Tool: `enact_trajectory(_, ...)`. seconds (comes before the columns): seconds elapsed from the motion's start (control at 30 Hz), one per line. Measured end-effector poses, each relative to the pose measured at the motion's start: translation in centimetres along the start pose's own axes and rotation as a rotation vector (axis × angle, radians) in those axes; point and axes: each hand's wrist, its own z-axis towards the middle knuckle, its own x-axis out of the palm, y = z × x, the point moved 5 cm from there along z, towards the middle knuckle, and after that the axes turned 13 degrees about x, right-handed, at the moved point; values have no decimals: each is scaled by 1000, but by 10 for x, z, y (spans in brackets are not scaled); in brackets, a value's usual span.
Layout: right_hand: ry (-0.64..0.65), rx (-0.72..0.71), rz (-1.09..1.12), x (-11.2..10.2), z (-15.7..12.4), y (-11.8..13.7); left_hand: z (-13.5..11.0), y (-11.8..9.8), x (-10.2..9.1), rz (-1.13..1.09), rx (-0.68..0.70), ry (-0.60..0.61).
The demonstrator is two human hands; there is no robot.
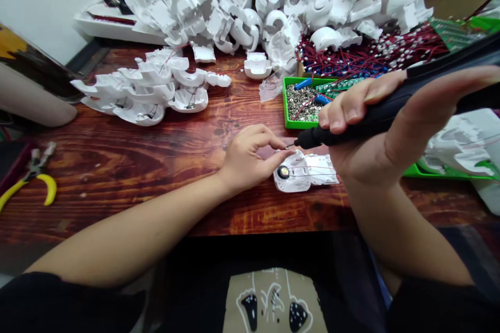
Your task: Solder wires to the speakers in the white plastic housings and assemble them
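Note:
My right hand (375,130) is wrapped around a black electric screwdriver (390,109), tilted so that its thin bit points left and down. The thumb and forefinger of my left hand (253,156) are pinched together at the tip of that bit; whatever tiny thing is between them is too small to make out. Just below the fingertips lies an open white plastic housing (299,179) with a round black-rimmed speaker-like part (283,172) and thin wires running to the right. My right hand covers the far right end of this housing.
A green tray (289,124) of small metal screws, blue cylinders and circuit boards stands behind. White shells (242,15) are heaped at the back, with more shells (148,88) at left. Yellow-handled pliers (35,179) lie far left; red wires (351,54) pile up back right.

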Motion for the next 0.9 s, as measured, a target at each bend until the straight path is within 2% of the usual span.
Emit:
enact_trajectory(0.13, -13, 76, -16, 0, -1, 1, -1, 2, 1, 5, -9, -8)
enact_trajectory(0.33, -51, 73, -44, -1, -3, 1, -1, 2, 0, 2, -49, -3)
enact_trajectory(0.73, -66, 97, -16, 2, -5, -2, 0, 4, -1, 27, -14, -5)
enact_trajectory(0.8, -44, 111, -22, 1, -6, -2, 0, 5, -1, 41, 3, -11)
enact_trajectory(0.9, 55, 193, 6, 4, -8, -1, 0, 6, -1, 56, 25, -12)
